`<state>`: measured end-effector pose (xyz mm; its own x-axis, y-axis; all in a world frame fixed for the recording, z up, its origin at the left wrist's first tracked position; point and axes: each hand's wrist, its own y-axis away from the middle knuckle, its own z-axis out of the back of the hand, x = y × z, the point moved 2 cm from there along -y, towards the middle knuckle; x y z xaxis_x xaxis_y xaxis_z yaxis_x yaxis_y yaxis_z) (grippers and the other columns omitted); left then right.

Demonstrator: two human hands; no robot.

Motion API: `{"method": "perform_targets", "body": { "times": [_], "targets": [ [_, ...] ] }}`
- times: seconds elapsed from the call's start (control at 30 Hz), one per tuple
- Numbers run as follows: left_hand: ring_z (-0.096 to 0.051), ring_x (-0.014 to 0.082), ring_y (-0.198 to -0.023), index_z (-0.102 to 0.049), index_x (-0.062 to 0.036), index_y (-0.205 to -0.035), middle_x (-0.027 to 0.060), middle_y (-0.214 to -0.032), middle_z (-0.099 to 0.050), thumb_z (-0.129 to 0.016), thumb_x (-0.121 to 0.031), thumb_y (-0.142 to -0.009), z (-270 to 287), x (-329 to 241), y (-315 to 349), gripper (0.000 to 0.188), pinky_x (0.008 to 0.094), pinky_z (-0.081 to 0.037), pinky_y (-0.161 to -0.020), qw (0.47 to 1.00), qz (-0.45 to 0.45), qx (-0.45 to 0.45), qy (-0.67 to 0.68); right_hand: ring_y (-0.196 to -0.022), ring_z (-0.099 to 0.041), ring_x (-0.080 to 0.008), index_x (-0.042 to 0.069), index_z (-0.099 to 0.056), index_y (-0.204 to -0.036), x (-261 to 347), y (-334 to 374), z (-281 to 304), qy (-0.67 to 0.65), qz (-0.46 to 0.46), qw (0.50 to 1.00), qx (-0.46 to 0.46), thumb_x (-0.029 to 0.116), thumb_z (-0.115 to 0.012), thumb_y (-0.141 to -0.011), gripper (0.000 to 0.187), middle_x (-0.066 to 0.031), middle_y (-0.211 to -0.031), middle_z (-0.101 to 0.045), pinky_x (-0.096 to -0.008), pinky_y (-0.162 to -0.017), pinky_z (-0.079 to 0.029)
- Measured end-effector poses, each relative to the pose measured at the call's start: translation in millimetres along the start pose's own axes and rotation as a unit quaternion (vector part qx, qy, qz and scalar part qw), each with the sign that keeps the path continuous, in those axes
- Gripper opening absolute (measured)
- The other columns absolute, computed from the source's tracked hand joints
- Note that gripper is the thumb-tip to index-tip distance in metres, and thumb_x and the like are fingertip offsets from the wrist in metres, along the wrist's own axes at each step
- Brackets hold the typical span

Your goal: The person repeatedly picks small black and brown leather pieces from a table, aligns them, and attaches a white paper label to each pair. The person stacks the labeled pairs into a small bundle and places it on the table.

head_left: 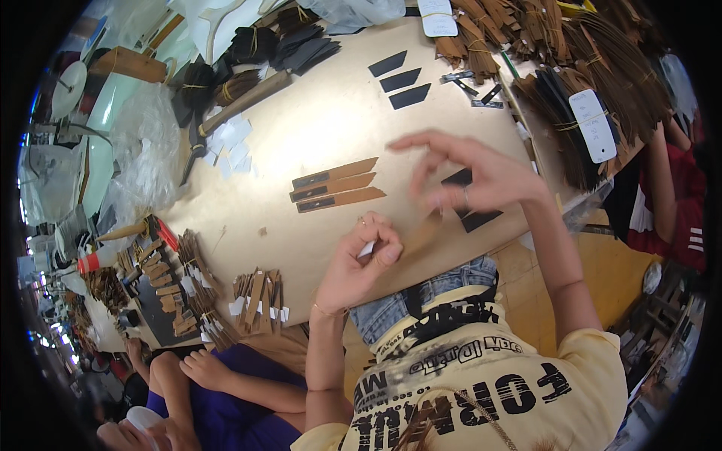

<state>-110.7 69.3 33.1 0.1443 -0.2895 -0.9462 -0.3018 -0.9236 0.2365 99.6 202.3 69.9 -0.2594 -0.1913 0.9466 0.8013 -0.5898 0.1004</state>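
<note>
My left hand (359, 261) is closed near the front edge of the table. A blurred brown strip (423, 234) sticks out of it toward the right, and a small white piece (367, 249) shows between the fingers. To the right, my right hand (474, 174) hovers, smeared by motion, with its index finger stretched out and the thumb apart from it. Dark pieces (480, 219) lie partly hidden under that hand. Beyond my left hand, three brown strips with slanted ends and dark patches (331, 197) lie side by side. Farther off are three black slanted pieces (401, 80).
A hammer (244, 104) and white paper pieces (229, 146) lie at the left. Banded bundles of brown and black strips (594, 83) fill the far right. Finished-looking short strips (259, 297) sit front left, beside a person in purple (248, 406). Another person in red (681, 203) is at the right.
</note>
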Motion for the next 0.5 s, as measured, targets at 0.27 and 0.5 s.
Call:
{"method": "perform_targets", "body": {
  "times": [0.27,0.5],
  "targets": [
    [-0.046,0.0092,-0.093,-0.059,-0.0024,-0.097,0.001,-0.105,-0.045,-0.064,-0.009,-0.098,2,-1,3,0.008,0.023,-0.04,-0.082,0.995,-0.002,-0.027,0.094,-0.141,-0.039,-0.0342,-0.003,-0.051,-0.137,-54,-28,-20,0.474,-0.023,0.866,-0.159,0.04,-0.048,-0.102,0.055,-0.02,-0.15,-0.045,-0.0457,-0.117,-0.03],
    [-0.051,0.0054,-0.083,-0.062,-0.0009,-0.098,-0.0001,-0.096,-0.056,-0.064,-0.012,-0.098,-2,-6,-5,0.011,0.0209,-0.043,-0.076,0.994,0.052,-0.021,0.091,-0.141,-0.042,-0.0308,-0.001,-0.05,-0.14,-30,23,-45,0.191,-0.028,0.951,-0.243,0.045,-0.049,-0.101,0.06,-0.0172,-0.148,-0.049,-0.0442,-0.116,-0.032]
  ]
}}
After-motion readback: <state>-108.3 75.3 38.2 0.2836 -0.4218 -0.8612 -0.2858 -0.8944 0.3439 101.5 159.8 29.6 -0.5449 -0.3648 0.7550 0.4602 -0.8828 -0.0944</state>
